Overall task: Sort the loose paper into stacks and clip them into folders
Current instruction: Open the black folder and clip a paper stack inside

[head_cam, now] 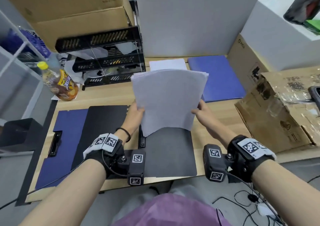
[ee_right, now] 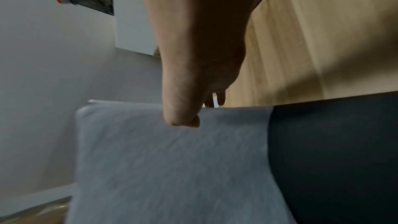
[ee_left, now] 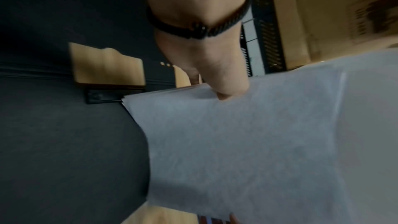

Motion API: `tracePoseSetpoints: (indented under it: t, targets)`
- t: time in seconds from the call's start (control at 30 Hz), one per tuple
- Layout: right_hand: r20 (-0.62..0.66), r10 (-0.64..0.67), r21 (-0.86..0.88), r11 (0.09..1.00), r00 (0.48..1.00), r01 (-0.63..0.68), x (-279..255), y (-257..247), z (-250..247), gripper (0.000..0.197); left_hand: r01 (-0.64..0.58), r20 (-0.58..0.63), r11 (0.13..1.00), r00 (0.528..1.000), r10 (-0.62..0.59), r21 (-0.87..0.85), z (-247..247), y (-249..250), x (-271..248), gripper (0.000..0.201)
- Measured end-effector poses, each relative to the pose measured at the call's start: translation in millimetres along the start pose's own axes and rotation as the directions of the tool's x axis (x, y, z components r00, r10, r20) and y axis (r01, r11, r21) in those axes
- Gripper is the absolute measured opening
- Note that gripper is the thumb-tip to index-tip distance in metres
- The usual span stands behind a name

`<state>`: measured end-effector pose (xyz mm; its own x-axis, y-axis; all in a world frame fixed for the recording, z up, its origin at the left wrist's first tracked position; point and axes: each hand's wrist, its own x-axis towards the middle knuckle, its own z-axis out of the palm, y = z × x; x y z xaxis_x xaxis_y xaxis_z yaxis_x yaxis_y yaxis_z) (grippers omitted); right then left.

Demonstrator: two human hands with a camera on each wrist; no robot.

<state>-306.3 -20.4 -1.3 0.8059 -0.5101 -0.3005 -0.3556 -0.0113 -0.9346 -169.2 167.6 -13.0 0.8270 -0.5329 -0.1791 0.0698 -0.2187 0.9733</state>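
The tabletop [head_cam: 107, 95] is crowded: an open black folder [head_cam: 171, 153] is laid at the near edge, centre, w/ its clip bar [head_cam: 142, 140] along the left side; an open blue folder [head_cam: 67, 139] is overlapped towards the near left corner; a closed blue folder [head_cam: 216, 78] is set towards the far right, just beside a small pile of loose sheets [head_cam: 167, 64]. The paper stack [head_cam: 168, 99] is held above the black folder, bowed, bottom edge not seen to touch it. It is pinched at both side edges: left hand [head_cam: 136, 112] w/ thumb clamped on front, right hand [head_cam: 201, 112] likewise. Risks, as judged: top corners are already fanned, so sheets could be slid out of square if the grip is loosened; the bowed stack could be buckled or creased if tapped down hard; the clip bar could be missed
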Motion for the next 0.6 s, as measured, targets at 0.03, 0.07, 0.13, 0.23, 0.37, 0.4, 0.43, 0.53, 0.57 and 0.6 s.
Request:
tracePoseSetpoints:
  t: [0.03,0.07,0.13,0.23,0.37,0.4,0.43,0.53,0.57,0.6]
  targets:
    - [0.022,0.016,0.008,1.000,1.000,-0.016,-0.3,5.5,0.6,0.044,0.017,0.002,1.000,1.000,-0.017,0.009,0.8,-7.9,-1.5,0.032]
    - [0.035,0.026,0.020,0.999,0.999,-0.026,1.0,7.9,0.1,0.041,0.037,0.005,0.999,0.999,-0.037,0.023,0.7,-13.2,-0.4,0.032]
    - [0.038,0.031,0.032,0.999,0.999,-0.032,7.1,5.1,-2.8,0.035,0.050,0.006,0.997,0.999,-0.050,0.063,0.1,-14.0,4.6,0.034]
    - [-0.014,-0.027,0.036,0.999,1.000,0.027,20.7,-11.5,-9.7,0.030,0.010,-0.007,0.997,1.000,-0.010,0.075,1.1,2.2,15.0,0.038]
    - [-0.082,-0.072,0.096,0.992,0.994,0.080,36.5,-17.6,-24.2,0.033,-0.038,-0.043,0.999,0.998,0.038,0.007,12.3,13.1,26.1,0.039]
    - [-0.056,-0.047,0.099,0.994,0.997,0.052,39.0,-11.2,-28.1,0.033,-0.025,-0.053,1.000,0.998,0.025,0.007,14.9,7.1,27.4,0.039]
    - [-0.015,-0.016,0.088,0.996,1.000,0.018,41.2,-2.3,-31.7,0.033,-0.007,-0.048,1.000,0.999,0.007,0.013,17.5,-0.9,26.8,0.037]
    - [0.128,0.056,-0.005,0.998,0.990,-0.056,42.1,27.4,-39.4,0.036,0.049,-0.036,0.997,0.998,-0.047,0.052,27.2,-29.4,17.9,0.035]
    - [0.159,0.059,-0.019,0.998,0.986,-0.057,42.1,33.2,-39.6,0.036,0.053,-0.036,0.997,0.998,-0.051,0.056,29.6,-34.3,14.7,0.034]
    - [0.172,0.055,-0.021,0.998,0.984,-0.052,42.9,35.1,-39.4,0.036,0.048,-0.037,0.998,0.998,-0.046,0.049,31.2,-36.3,13.1,0.034]
